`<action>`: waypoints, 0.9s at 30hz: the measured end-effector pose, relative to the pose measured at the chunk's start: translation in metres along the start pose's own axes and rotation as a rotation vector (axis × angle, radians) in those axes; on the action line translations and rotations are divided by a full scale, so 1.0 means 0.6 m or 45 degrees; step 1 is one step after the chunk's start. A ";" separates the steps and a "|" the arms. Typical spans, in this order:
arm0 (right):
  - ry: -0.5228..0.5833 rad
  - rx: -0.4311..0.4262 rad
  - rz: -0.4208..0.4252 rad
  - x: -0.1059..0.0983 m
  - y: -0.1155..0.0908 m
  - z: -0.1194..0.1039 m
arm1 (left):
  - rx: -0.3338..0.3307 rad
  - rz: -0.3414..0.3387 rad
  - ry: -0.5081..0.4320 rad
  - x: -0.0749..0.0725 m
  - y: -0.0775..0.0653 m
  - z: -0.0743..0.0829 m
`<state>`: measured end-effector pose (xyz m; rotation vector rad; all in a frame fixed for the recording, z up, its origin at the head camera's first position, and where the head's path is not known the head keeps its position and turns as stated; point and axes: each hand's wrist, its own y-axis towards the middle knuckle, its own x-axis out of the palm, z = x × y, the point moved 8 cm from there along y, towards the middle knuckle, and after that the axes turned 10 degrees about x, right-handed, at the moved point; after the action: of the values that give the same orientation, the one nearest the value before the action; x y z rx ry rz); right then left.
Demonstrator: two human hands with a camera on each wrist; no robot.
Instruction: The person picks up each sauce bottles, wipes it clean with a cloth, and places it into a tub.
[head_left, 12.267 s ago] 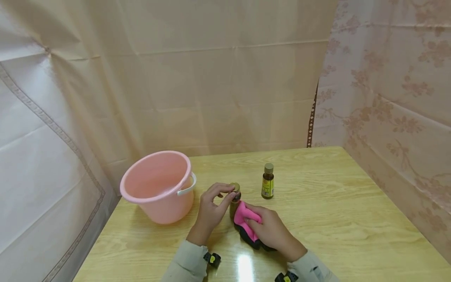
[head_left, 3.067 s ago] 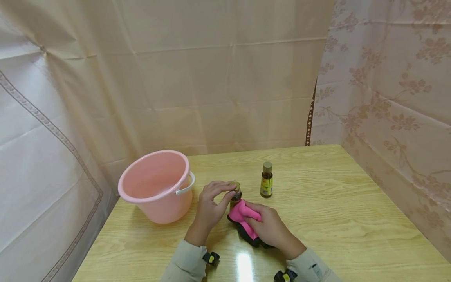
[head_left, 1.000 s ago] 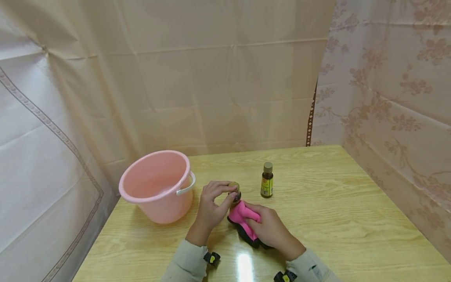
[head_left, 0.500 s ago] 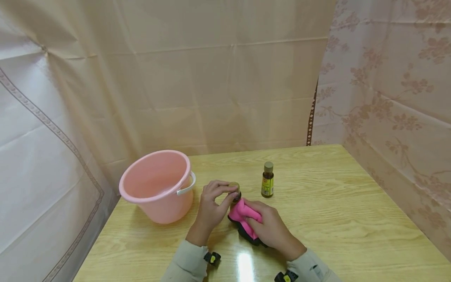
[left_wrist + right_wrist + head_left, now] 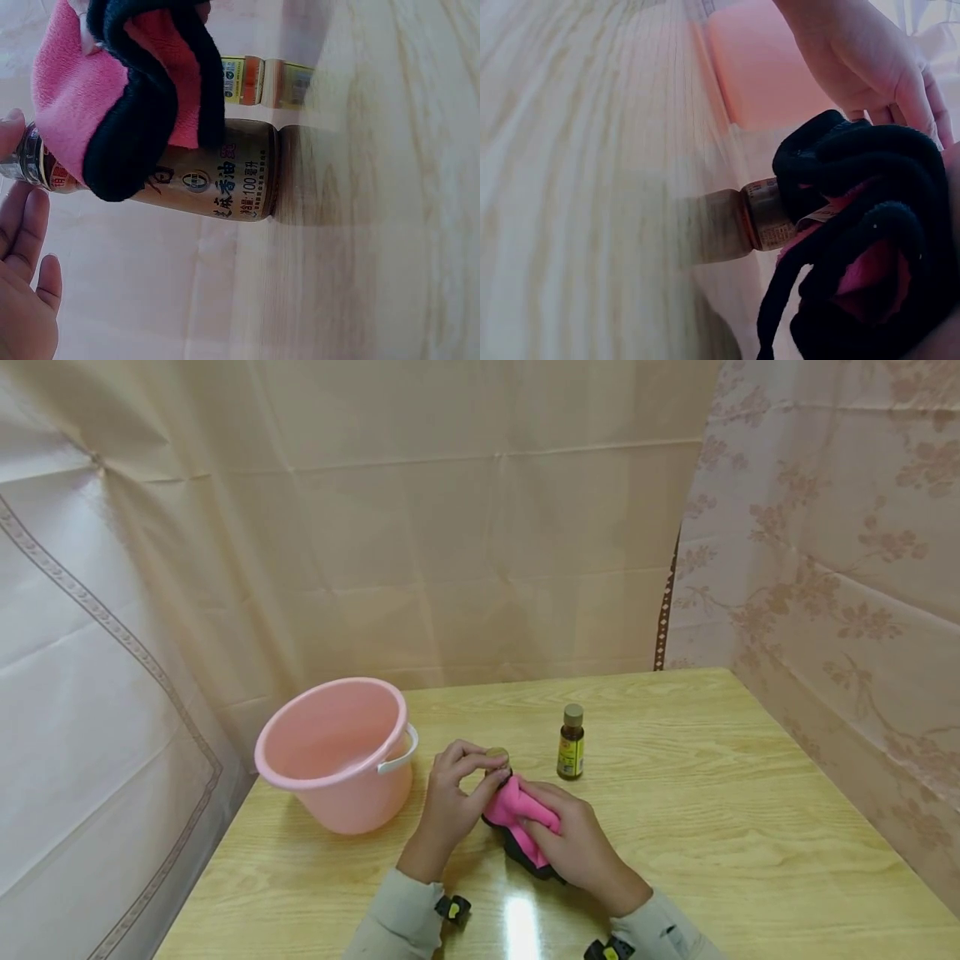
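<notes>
A bottle of sesame oil (image 5: 240,176) with a printed label stands upright on the wooden table. In the head view, my left hand (image 5: 450,800) pinches it at the top, by its gold-coloured cap (image 5: 497,753) and neck. My right hand (image 5: 581,839) grips a bunched pink cloth (image 5: 517,810) with a black side, holding it against the bottle. The cloth hides most of the bottle in the head view. The left wrist view shows the cloth over its upper label, while the lower label and base are bare. Dark folds of the cloth fill much of the right wrist view.
Behind my right hand stands a second small bottle (image 5: 571,752) with a yellow label and a cap on. A pink bucket (image 5: 356,806) with a white handle is at the left. Curtains surround the wooden table (image 5: 712,827) at the back and sides.
The cloth has shifted up the bottle and now reaches the neck; 12 seconds ago more of the bottle's side showed. The left hand stays at the top. Bucket and second bottle have not moved.
</notes>
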<state>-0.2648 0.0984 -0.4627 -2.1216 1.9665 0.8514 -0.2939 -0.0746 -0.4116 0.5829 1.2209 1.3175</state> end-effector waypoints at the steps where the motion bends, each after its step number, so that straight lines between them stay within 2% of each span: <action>1: 0.001 0.016 -0.008 0.001 0.000 0.002 | -0.001 -0.001 -0.001 0.001 0.000 0.000; 13: -0.087 0.182 -0.098 0.012 0.001 0.020 | -0.019 0.002 -0.005 0.005 -0.003 -0.004; 27: -0.140 0.221 -0.119 0.015 0.000 0.027 | -0.067 -0.053 0.023 0.009 -0.004 -0.003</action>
<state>-0.2701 0.0978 -0.4804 -2.0064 1.8022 0.7353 -0.2955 -0.0707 -0.4162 0.5065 1.2040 1.3183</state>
